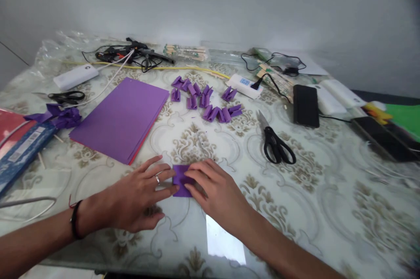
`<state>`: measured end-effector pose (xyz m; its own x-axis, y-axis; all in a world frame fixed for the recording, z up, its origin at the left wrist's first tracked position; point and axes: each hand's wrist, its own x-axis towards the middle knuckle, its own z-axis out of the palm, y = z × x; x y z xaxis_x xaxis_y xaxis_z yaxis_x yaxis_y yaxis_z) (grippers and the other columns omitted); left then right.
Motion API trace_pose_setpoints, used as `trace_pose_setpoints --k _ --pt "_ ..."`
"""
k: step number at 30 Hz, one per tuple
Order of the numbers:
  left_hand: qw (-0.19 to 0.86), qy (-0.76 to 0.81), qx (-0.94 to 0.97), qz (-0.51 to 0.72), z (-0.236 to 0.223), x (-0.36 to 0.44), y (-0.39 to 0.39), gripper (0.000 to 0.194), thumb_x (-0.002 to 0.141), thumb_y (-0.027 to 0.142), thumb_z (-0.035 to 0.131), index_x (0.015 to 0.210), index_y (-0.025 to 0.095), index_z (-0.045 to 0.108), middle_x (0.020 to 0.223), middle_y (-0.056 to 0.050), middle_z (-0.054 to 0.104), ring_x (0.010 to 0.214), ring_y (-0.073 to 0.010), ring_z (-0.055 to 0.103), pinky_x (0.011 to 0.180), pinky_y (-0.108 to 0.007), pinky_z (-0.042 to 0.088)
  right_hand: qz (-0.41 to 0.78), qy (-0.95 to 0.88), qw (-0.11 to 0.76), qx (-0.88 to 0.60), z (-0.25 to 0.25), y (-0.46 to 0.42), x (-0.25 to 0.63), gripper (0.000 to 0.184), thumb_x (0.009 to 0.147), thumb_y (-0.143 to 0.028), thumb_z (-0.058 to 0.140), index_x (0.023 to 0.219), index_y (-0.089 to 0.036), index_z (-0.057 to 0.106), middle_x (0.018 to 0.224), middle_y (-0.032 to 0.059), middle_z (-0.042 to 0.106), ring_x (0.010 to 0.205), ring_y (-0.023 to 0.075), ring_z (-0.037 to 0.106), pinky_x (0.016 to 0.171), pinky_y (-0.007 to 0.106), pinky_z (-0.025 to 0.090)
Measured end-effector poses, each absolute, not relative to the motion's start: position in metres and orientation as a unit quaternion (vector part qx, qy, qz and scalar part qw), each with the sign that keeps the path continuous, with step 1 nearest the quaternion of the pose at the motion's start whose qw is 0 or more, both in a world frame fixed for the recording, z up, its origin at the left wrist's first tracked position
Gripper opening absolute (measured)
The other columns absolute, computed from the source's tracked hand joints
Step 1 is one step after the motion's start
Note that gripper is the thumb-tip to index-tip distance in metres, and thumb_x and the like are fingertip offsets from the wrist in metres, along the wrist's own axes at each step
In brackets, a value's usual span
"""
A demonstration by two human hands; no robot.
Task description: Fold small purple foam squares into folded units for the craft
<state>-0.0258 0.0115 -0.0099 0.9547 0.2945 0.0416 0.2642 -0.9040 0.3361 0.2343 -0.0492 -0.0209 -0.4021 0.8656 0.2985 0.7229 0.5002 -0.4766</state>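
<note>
A small piece of purple paper [181, 181] lies flat on the patterned tabletop in front of me. My left hand [134, 196] rests spread out, a ring on one finger, with its fingertips at the paper's left edge. On the right side, my right hand [218, 187] has its fingers bent together and its fingertips on the paper, covering part of it. Beyond both hands sit several folded purple paper pieces [206, 95] in a loose group. A stack of purple sheets [123, 117], with red showing underneath, is to the left.
Black-handled scissors [278, 145] lie at right; another pair [67, 96] is at left near crumpled purple paper [64, 116]. Behind are a white power strip [244, 85], a yellow cable [183, 68] and glue guns [134, 54]. A black phone [306, 106] lies right.
</note>
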Motion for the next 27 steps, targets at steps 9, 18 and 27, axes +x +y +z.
trace_pose_setpoints --k 9,18,27 --pt "0.176 0.078 0.981 0.009 0.003 -0.015 0.032 0.058 0.092 0.029 0.07 0.149 0.027 0.059 0.159 -0.011 0.059 0.149 -0.0361 0.051 0.134 -0.063 0.021 0.221 -0.786 0.263 -0.515 -0.033 -0.044 0.229 0.026 0.084 -0.01 0.088 0.107 -0.014 0.077 0.11 0.0106 0.074 0.103 0.0299 0.07 0.093 0.048 0.064" --pt "0.213 0.071 0.974 0.018 0.005 -0.016 0.04 0.059 0.087 0.024 0.069 0.145 0.029 0.061 0.155 -0.007 0.062 0.141 -0.0334 0.057 0.134 -0.06 0.022 0.239 -0.772 0.277 -0.52 -0.032 -0.046 0.232 0.022 0.084 -0.008 0.087 0.103 -0.017 0.078 0.108 0.008 0.076 0.103 0.0276 0.071 0.093 0.045 0.064" --pt "0.223 0.09 0.97 0.029 0.002 -0.033 0.041 0.048 0.091 0.026 0.066 0.138 0.028 0.066 0.146 -0.004 0.07 0.13 -0.0311 0.063 0.136 -0.056 0.022 0.226 -0.783 0.26 -0.518 -0.029 -0.048 0.234 0.025 0.087 -0.012 0.087 0.109 -0.016 0.077 0.11 0.0091 0.074 0.101 0.028 0.07 0.091 0.046 0.064"
